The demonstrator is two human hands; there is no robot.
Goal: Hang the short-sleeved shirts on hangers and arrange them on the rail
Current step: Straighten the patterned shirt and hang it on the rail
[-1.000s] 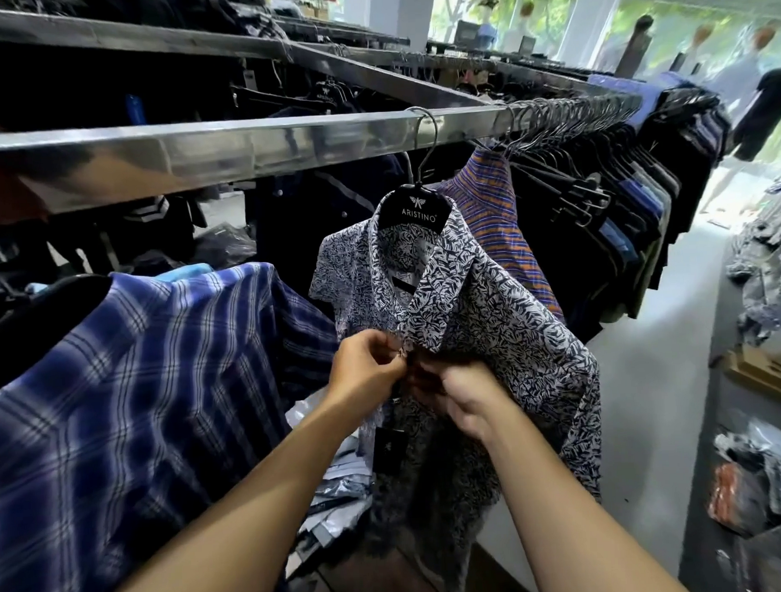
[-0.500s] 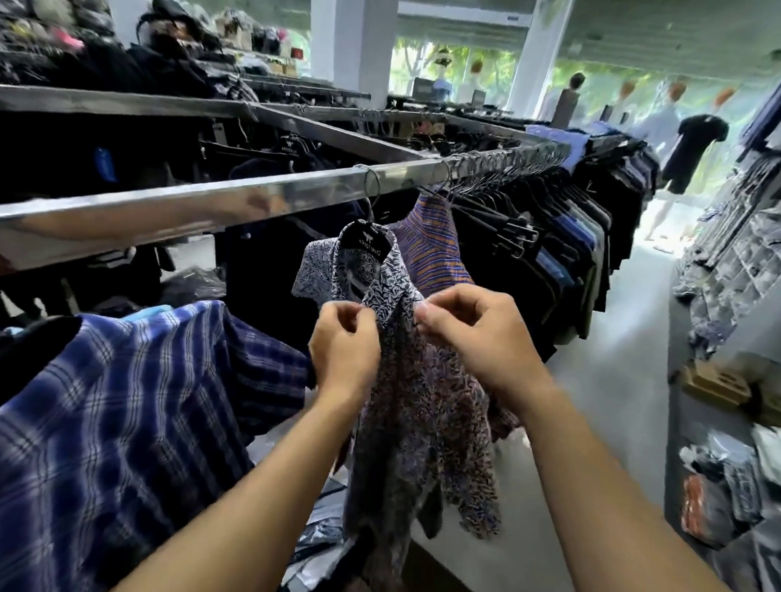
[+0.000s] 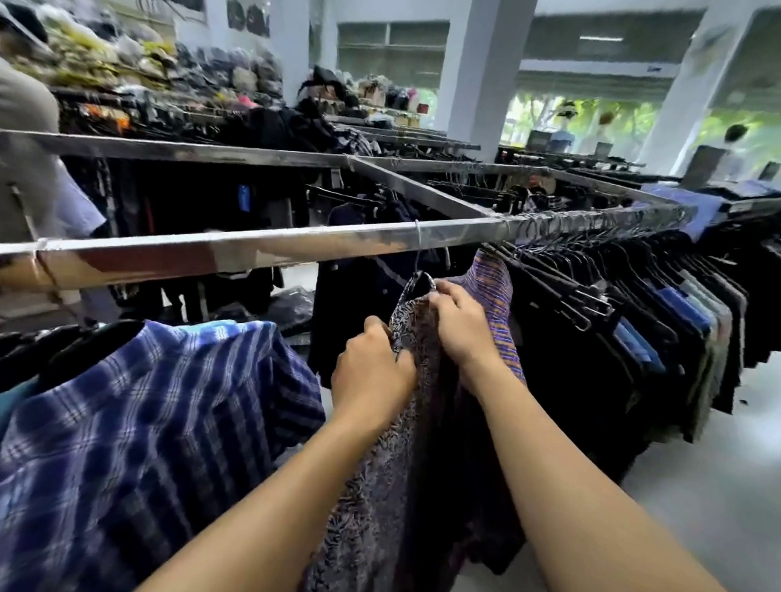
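A dark leaf-patterned short-sleeved shirt (image 3: 399, 463) hangs edge-on from a black hanger (image 3: 420, 280) hooked over the steel rail (image 3: 254, 249). My left hand (image 3: 369, 376) grips the shirt's front edge just below the collar. My right hand (image 3: 458, 324) pinches the fabric at the collar, close under the hanger. A purple and orange striped shirt (image 3: 497, 301) hangs right behind my right hand. A blue plaid shirt (image 3: 132, 437) hangs at the left, nearer to me.
A dense row of dark garments on black hangers (image 3: 624, 314) fills the rail to the right. A cross rail (image 3: 420, 190) runs back to another rack. A person in a grey top (image 3: 17, 176) stands at far left. Grey floor (image 3: 718, 483) lies at right.
The patterned shirt has turned from facing me to edge-on. Both hands moved up from mid-chest to the collar. My view has lifted and swung left.
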